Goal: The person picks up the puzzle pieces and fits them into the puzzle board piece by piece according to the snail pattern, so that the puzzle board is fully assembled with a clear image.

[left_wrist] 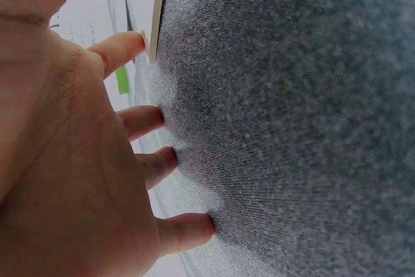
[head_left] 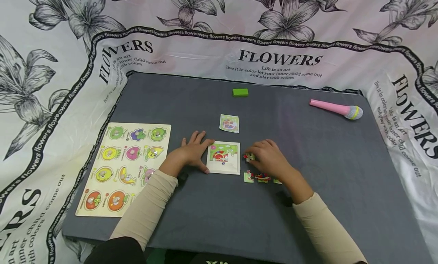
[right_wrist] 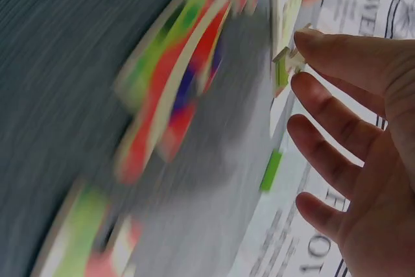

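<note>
A small puzzle piece (head_left: 250, 157), green and red, is just off the right edge of the white puzzle tray (head_left: 224, 169), pinched between thumb and index finger of the right hand (head_left: 269, 158); that grip is narrow, with the other fingers extended loosely. In the tray, a picture section (head_left: 220, 156) with a green backdrop and a red rounded shape fills the far part, while the side nearest the person shows pale board. At the tray's left edge the left hand (head_left: 193, 150) has a wide grip, fingers spread, its index fingertip touching the far left corner and its thumb at the near part of that edge; its other fingertips press on the grey tabletop (head_left: 212, 211). Near the tray's near right corner lie loose pieces (head_left: 262, 177) in a row, partly under the right wrist. Just beyond the tray is a picture card (head_left: 229, 123), and farther beyond it a green block (head_left: 240, 92). A pink toy microphone (head_left: 335, 109) lies well beyond and right of the tray. Left of the tray is a fruit board (head_left: 116, 138), partly covered by the left sleeve (head_left: 147, 207). Flower-printed cloth (head_left: 198, 51) surrounds the tabletop well beyond the tray.
</note>
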Available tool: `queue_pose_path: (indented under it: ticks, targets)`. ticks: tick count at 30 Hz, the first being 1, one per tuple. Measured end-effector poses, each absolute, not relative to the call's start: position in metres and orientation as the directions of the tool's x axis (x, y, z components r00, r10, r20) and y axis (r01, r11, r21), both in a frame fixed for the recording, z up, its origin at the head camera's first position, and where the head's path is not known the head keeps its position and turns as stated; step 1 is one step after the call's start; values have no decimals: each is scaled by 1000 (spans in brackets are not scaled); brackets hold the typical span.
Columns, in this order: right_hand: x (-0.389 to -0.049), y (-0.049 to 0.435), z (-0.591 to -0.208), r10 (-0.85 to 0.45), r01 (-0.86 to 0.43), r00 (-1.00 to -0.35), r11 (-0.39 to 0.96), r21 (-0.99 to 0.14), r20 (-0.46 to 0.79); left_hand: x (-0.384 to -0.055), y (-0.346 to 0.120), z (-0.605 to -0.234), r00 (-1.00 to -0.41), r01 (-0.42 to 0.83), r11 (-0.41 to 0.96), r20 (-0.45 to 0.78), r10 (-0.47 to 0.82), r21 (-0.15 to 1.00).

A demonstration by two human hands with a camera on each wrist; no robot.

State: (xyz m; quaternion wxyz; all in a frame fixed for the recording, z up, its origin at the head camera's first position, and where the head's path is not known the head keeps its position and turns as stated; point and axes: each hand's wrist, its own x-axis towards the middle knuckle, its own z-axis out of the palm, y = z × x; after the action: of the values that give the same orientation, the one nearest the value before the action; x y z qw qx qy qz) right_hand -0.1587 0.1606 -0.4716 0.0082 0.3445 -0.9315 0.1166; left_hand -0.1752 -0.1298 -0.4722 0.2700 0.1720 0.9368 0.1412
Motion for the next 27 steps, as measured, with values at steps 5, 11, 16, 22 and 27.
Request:
queue_pose_path:
  ticks: [5,11,16,22,27]
  targets:
    - [-161,129,-475,-674,-678,-732,706,-205,103,-175,-128,-471,-792,250,900,-460,402,356]
    - [-161,110,-483,-674,-674,-735,715,-187,73,-175,-127,-471,-791,251,901,-461,402,354]
    - [-161,106,-484,-670,-673,-738,720,-167,84,-175,-128,-471,-792,250,903,-462,398,350]
    - [-162,105,-485,-665,-669,-741,721,-182,89,-176,-128,-471,-794,245,906,-465,392,345]
    - [-162,105,-486,-671,-672,-737,718,-181,76,-176,-129,-473,-796,241,907,-464,388,345]
